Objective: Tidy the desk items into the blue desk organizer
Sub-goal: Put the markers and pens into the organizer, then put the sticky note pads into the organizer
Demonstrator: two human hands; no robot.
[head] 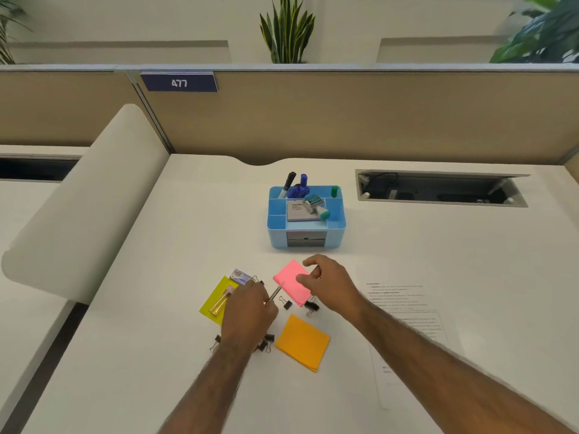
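The blue desk organizer [336, 228] stands mid-desk, holding markers, a grey pad, a stamp and a green cap. In front of it lie a pink sticky pad [291, 281], an orange sticky pad [303, 342] and a yellow sticky pad [213, 303] with a gold pen [220, 303] on it. My right hand [332, 285] grips the pink pad at its right edge. My left hand [247, 311] is closed around a thin metallic pen [275, 294] whose tip points toward the pink pad. Several black binder clips [286, 303] lie scattered around both hands.
A small staple box [240, 275] sits beside the yellow pad. A printed sheet of paper [407, 324] lies to the right. An open cable hatch [438, 189] is at the back right. A beige partition runs behind the desk, a white divider on the left.
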